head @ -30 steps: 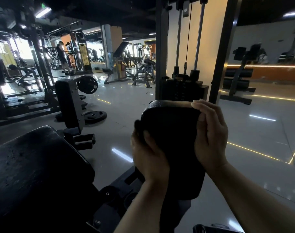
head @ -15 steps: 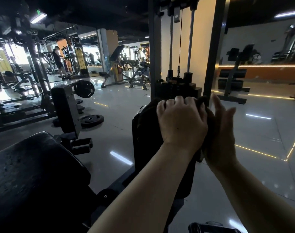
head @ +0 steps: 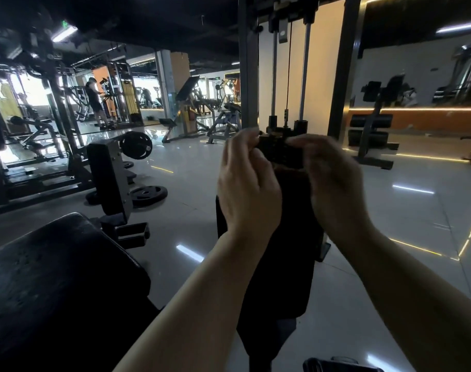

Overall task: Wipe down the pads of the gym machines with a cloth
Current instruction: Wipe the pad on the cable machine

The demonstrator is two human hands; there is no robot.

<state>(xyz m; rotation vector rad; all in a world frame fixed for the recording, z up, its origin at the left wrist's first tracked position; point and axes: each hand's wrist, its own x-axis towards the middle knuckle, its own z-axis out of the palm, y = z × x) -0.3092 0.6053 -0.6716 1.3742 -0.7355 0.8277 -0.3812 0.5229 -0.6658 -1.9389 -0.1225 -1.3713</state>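
A black upright pad (head: 282, 251) stands straight ahead of me on a cable machine. Both hands are raised in front of its top edge. My left hand (head: 245, 183) and my right hand (head: 333, 183) each have their fingers curled and pinch a dark cloth (head: 281, 157) held between them. The cloth is small and dark and hard to separate from the weight stack behind it. The top of the pad is hidden by my hands and the cloth.
A large black pad (head: 68, 291) fills the lower left. The machine's frame and guide rods (head: 289, 76) rise behind my hands. A plate-loaded machine (head: 113, 178) and a floor plate (head: 148, 194) stand left, a bench (head: 373, 130) right, a person (head: 93, 103) far off.
My left hand swept the cloth from the pad's left side up to its top. Both hands have now lifted off the pad and hold the cloth between them.
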